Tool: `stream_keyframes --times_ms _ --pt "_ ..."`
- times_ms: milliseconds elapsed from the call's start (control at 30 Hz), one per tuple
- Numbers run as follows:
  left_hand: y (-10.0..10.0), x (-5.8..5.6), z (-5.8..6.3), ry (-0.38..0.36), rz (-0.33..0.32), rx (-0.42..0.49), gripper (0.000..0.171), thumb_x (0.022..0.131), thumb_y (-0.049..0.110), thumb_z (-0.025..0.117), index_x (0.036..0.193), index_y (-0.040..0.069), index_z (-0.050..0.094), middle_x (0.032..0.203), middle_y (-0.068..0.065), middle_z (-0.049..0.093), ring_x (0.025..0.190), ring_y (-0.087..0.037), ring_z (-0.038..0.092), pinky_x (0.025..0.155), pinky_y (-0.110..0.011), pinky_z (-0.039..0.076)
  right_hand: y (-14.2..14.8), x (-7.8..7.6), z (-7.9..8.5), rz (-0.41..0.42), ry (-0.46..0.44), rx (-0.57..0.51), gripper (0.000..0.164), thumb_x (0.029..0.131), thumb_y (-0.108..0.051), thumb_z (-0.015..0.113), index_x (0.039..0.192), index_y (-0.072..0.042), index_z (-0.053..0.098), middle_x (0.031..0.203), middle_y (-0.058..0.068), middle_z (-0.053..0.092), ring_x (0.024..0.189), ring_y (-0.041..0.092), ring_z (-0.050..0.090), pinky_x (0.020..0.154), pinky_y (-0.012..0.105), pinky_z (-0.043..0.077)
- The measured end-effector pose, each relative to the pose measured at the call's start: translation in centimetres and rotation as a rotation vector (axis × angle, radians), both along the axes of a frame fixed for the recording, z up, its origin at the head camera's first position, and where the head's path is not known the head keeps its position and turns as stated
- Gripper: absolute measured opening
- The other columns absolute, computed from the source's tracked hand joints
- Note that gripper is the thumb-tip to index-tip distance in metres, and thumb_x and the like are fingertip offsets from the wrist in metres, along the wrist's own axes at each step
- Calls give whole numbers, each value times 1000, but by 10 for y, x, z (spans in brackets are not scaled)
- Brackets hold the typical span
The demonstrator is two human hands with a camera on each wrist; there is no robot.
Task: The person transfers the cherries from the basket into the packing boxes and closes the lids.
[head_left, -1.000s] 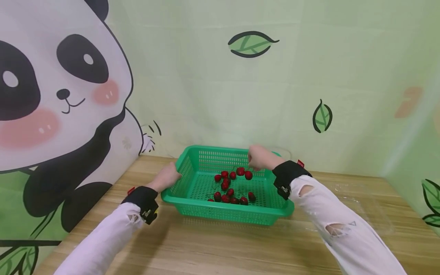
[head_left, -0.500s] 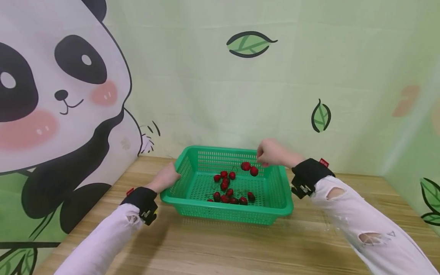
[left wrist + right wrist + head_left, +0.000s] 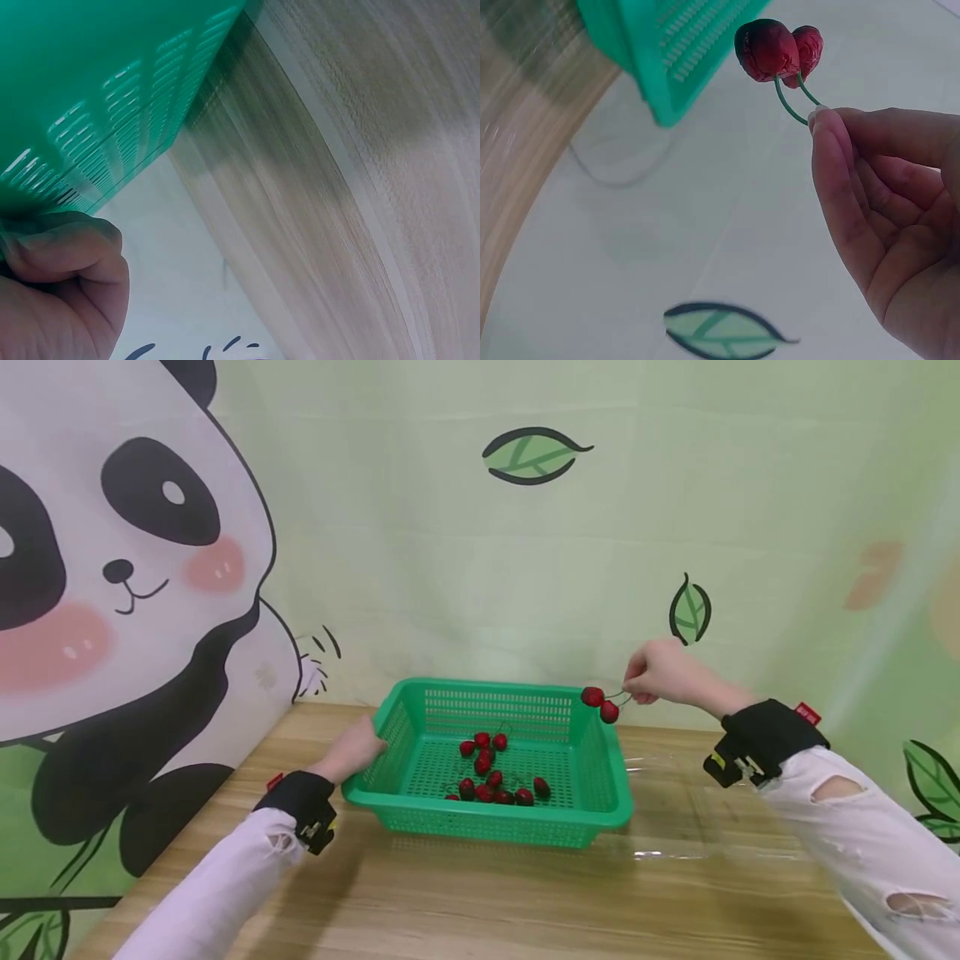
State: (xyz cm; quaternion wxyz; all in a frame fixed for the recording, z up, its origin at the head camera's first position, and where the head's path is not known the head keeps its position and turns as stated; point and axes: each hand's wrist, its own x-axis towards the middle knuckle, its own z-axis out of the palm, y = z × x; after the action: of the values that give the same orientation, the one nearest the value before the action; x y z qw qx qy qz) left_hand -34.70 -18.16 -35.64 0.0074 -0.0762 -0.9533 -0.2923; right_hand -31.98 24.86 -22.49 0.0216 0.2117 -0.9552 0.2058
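Note:
Between thumb and fingertips my right hand (image 3: 663, 672) pinches the green stems of a pair of dark red cherries (image 3: 767, 51). In the head view the pair hangs over the back right corner of a green plastic basket (image 3: 495, 817). My left hand (image 3: 352, 750) grips the basket's left rim; the left wrist view shows its curled fingers (image 3: 71, 247) against the slotted wall. Several more cherries (image 3: 483, 764) lie on the basket floor, some toward the back and others along the front wall, where the rim partly hides one.
A clear plastic container (image 3: 675, 810) lies on the wooden table (image 3: 480, 902) right of the basket, its outline hard to make out. Close behind stands a pale green backdrop (image 3: 420, 527) with a panda (image 3: 150, 577) printed on it.
My right hand has lifted the pair of cherries up and carried it right, from over the basket's middle to its right back corner. The left hand stays on the rim.

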Motion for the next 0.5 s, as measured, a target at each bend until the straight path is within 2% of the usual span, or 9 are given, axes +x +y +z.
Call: stream_keyframes --times_ms 200,500 --pt "-4 3 -2 -25 25 13 43 89 7 52 122 -19 42 100 -25 56 83 -30 57 73 -42 55 34 2 -2 -59 -1 29 15 93 0 64 82 8 70 67 6 67 60 12 61 60 26 56" --pt "-6 2 -3 -4 8 -2 41 88 4 52 120 -20 45 99 -24 55 82 -31 58 73 -43 56 84 4 -25 -122 -142 69 16 92 1 62 79 9 68 64 3 63 59 13 58 59 26 55"
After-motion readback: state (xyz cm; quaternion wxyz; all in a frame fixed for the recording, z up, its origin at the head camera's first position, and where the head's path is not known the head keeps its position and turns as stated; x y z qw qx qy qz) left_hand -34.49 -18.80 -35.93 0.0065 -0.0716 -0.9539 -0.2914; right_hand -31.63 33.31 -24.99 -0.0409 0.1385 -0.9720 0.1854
